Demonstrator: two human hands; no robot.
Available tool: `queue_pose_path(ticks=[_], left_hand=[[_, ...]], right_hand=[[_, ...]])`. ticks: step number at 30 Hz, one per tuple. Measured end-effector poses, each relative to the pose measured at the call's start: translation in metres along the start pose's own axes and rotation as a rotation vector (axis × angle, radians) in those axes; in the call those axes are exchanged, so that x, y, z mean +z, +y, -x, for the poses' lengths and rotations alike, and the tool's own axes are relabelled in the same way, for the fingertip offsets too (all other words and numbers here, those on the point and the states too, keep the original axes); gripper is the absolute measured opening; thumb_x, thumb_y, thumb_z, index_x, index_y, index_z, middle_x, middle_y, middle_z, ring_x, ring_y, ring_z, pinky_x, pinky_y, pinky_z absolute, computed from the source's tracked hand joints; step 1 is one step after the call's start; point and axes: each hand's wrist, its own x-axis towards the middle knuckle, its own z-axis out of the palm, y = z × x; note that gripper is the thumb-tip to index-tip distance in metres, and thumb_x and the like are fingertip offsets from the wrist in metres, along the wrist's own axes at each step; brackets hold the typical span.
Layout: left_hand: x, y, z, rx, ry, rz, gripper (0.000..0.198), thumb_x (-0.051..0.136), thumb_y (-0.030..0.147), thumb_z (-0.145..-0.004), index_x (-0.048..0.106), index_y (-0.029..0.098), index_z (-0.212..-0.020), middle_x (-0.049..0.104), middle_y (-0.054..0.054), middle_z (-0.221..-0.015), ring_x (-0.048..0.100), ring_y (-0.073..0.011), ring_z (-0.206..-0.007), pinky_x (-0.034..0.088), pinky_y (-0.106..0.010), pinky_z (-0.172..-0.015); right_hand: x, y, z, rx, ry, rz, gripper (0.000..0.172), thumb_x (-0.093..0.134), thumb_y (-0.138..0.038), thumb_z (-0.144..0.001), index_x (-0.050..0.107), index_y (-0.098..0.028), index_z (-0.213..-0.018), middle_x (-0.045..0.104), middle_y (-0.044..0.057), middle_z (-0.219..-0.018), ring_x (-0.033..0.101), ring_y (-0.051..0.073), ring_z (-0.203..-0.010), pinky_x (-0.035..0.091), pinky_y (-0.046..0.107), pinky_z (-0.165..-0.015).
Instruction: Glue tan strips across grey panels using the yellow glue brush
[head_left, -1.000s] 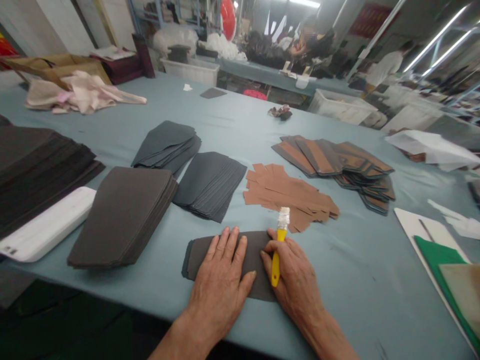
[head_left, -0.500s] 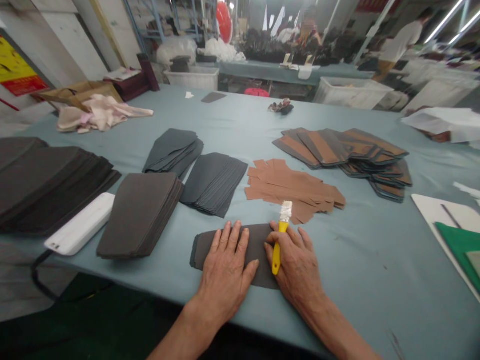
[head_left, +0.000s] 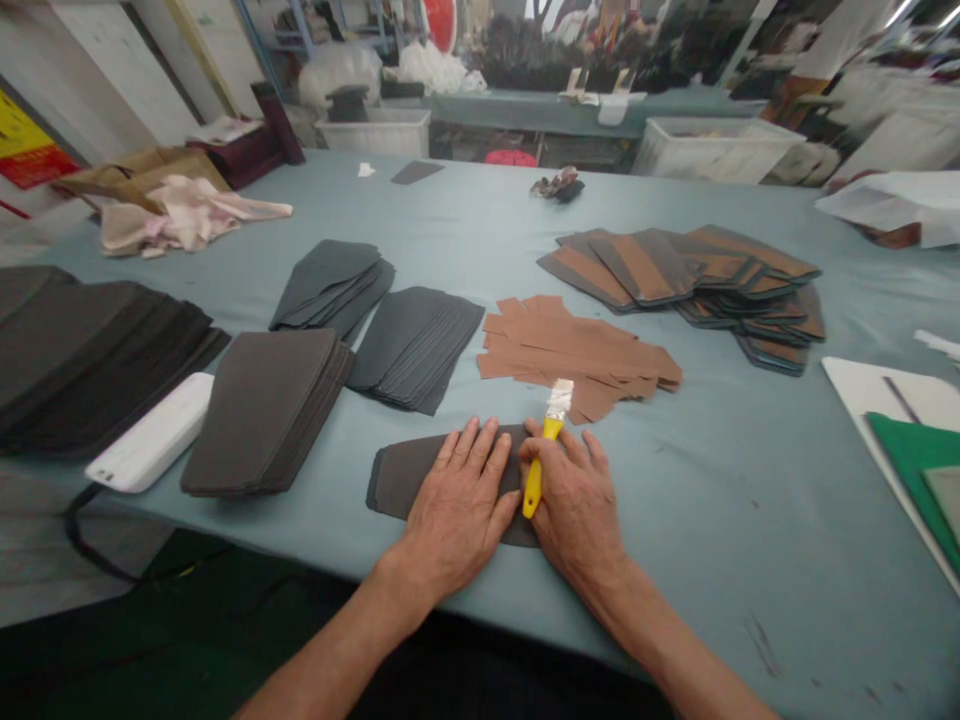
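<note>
At the far left of the blue-grey table (head_left: 712, 490), tall dark stack (head_left: 82, 350) of cut pieces, fanned toward the right. Behind it, tan bag (head_left: 142, 175) with pale pink cloth (head_left: 187, 215) crumpled in front. White oblong device (head_left: 154, 432) lies slantwise between the dark stack and a neat pile of grey-brown panels (head_left: 259, 410) near the front edge. Next, two slate-coloured stacks: rear stack (head_left: 326, 285) spread a bit, nearer stack (head_left: 420, 345) fanned out in thin layers.

Front centre: grey-brown panel (head_left: 401, 475) flat on the table, under both hands, darker edge peeking out at its left end. Left hand (head_left: 466, 505) palm down on the panel's middle, fingers stretched out together, grasping nothing. Thumb points toward the right hand (head_left: 577, 490), which rests over the panel's right end and pinches a brush (head_left: 553, 428) between thumb and fingers; yellow handle slants down toward the person, whitish bristles point away, up off the panel.

Just beyond the brush, loose heap of brown strips (head_left: 577, 350); crumpled scrap (head_left: 556, 185) well behind. Right of the strips, overlapping pile of dark panels with brown bands (head_left: 697, 270). Right edge: white board (head_left: 862, 400) with green sheet (head_left: 911, 465) on it.
</note>
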Motion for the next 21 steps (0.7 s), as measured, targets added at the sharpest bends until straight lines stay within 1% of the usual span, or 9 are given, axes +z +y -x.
queue_pose_path(ticks=[3, 8, 10, 13, 16, 17, 21], left_hand=[[0.002, -0.005, 0.004, -0.031, 0.021, -0.006, 0.060, 0.047, 0.042, -0.110, 0.046, 0.009, -0.160, 0.040, -0.017, -0.171, 0.037, -0.0359, -0.160, 0.039, -0.055, -0.129], [0.003, -0.010, 0.012, -0.114, 0.055, -0.022, 0.060, 0.046, 0.041, -0.110, 0.046, 0.008, -0.160, 0.041, -0.019, -0.171, 0.038, -0.0398, -0.159, 0.039, -0.059, -0.128], [0.002, -0.010, 0.014, -0.123, 0.055, -0.019, 0.059, 0.045, 0.040, -0.110, 0.046, 0.008, -0.161, 0.040, -0.018, -0.171, 0.038, -0.0400, -0.159, 0.038, -0.059, -0.129], [0.000, -0.008, 0.014, -0.122, 0.048, -0.008, 0.059, 0.044, 0.038, -0.110, 0.046, 0.008, -0.161, 0.040, -0.019, -0.171, 0.037, -0.0396, -0.159, 0.038, -0.057, -0.129], [0.000, -0.007, 0.013, -0.121, 0.038, 0.009, 0.058, 0.045, 0.035, -0.110, 0.045, 0.008, -0.161, 0.039, -0.019, -0.172, 0.037, -0.0400, -0.159, 0.038, -0.058, -0.129], [-0.001, -0.007, 0.014, -0.122, 0.035, 0.016, 0.058, 0.045, 0.034, -0.109, 0.045, 0.008, -0.161, 0.039, -0.019, -0.172, 0.037, -0.0399, -0.160, 0.038, -0.058, -0.129], [-0.001, -0.007, 0.014, -0.137, 0.030, 0.042, 0.058, 0.046, 0.034, -0.109, 0.044, 0.010, -0.162, 0.038, -0.018, -0.172, 0.035, -0.0387, -0.161, 0.036, -0.056, -0.130]], right_hand=[[0.000, 0.000, 0.000, -0.005, 0.006, 0.004, 0.016, 0.054, -0.010, -0.099, 0.058, -0.025, -0.103, 0.072, 0.012, -0.140, 0.066, 0.034, -0.123, 0.037, 0.059, -0.114], [-0.002, 0.001, -0.002, -0.018, 0.007, 0.021, 0.010, 0.056, -0.016, -0.104, 0.057, -0.025, -0.103, 0.073, 0.012, -0.138, 0.066, 0.034, -0.125, 0.036, 0.059, -0.115], [-0.003, -0.001, -0.004, -0.026, 0.004, 0.025, 0.007, 0.057, -0.018, -0.105, 0.058, -0.025, -0.103, 0.074, 0.013, -0.136, 0.065, 0.035, -0.126, 0.036, 0.058, -0.115], [-0.007, -0.008, -0.006, -0.043, 0.000, 0.019, 0.004, 0.058, -0.020, -0.105, 0.057, -0.024, -0.106, 0.075, 0.014, -0.134, 0.068, 0.035, -0.122, 0.039, 0.057, -0.113], [-0.011, -0.016, -0.004, -0.078, -0.019, -0.012, 0.002, 0.056, -0.025, -0.106, 0.056, -0.025, -0.108, 0.073, 0.013, -0.137, 0.068, 0.033, -0.122, 0.041, 0.055, -0.112], [-0.012, -0.018, -0.002, -0.094, -0.028, -0.027, 0.002, 0.055, -0.027, -0.107, 0.055, -0.026, -0.107, 0.072, 0.013, -0.139, 0.068, 0.032, -0.123, 0.041, 0.054, -0.113], [-0.016, -0.020, 0.004, -0.126, -0.036, -0.050, 0.011, 0.054, -0.037, -0.109, 0.054, -0.025, -0.108, 0.071, 0.016, -0.141, 0.068, 0.031, -0.126, 0.043, 0.053, -0.114]])
